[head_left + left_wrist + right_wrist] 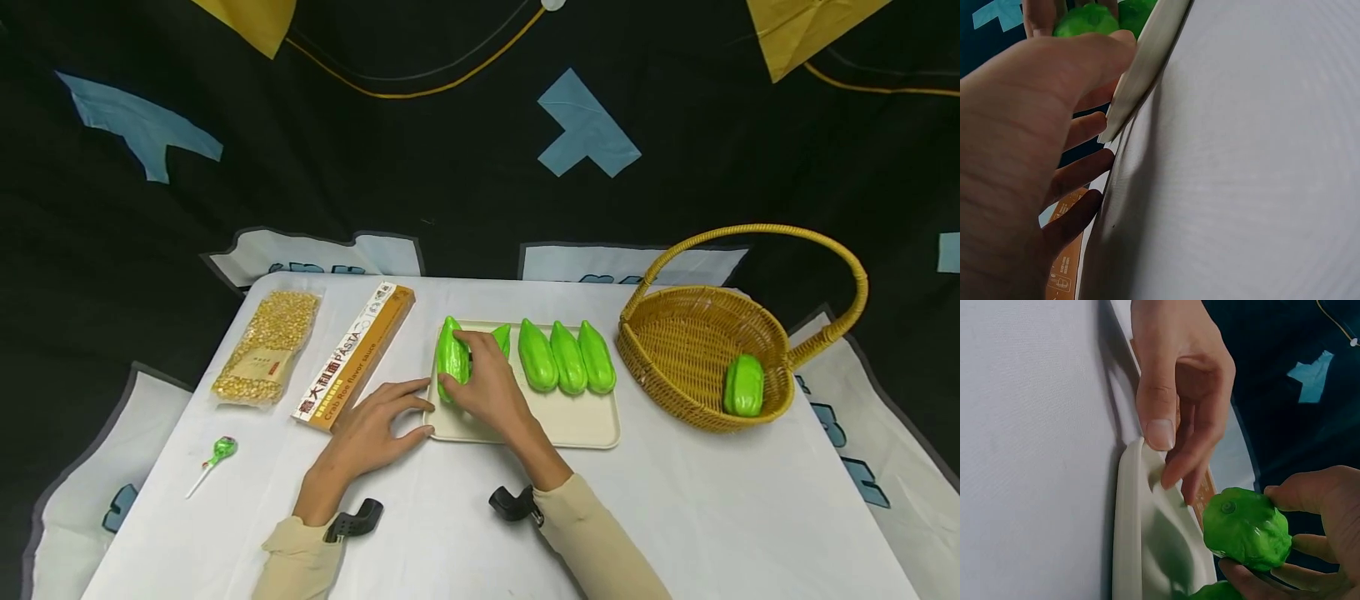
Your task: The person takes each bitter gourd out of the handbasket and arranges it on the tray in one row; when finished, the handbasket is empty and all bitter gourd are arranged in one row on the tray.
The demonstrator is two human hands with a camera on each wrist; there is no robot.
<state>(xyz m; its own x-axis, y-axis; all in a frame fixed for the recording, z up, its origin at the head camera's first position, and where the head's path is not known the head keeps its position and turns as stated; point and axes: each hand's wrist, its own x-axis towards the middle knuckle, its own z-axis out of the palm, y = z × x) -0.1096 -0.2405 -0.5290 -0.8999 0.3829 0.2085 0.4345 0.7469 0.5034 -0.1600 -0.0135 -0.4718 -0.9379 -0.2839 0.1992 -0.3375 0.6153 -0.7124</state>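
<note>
My right hand (491,387) holds a glossy green gourd-shaped vegetable (450,358) at the left end of a cream rectangular tray (570,422). In the right wrist view, the fingers and thumb curve round its sides, and its blunt, lobed end shows above the tray floor. My left hand (375,429) touches the tray's near left corner with its fingertips, fingers spread and loosely extended. Another green vegetable (503,337) lies partly hidden behind the right hand. Three more, one of them this green vegetable (568,358), lie side by side on the tray's right half.
A wicker basket (675,379) with a tall handle stands at the right, with one green vegetable (744,386) inside. To the left lie a pasta box (356,358), a bag of yellow kernels (270,346) and a green-wrapped lollipop (222,450). A white cloth (450,533) covers the table.
</note>
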